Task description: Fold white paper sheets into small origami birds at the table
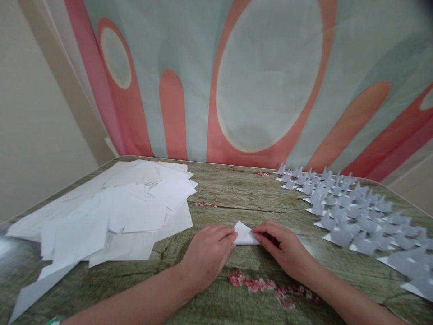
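A small white folded paper (244, 235), shaped like a triangle with its point facing away from me, lies on the wood-patterned table. My left hand (210, 253) presses its fingers together on the paper's left edge. On the right edge, my right hand (283, 246) pinches the same paper between thumb and fingers. Part of the paper is hidden under the fingertips.
Loose white sheets (128, 210) are heaped on the left of the table (233, 185). Rows of folded white paper figures (358, 212) stand along the right side. A patterned backdrop (270, 76) rises behind the far edge.
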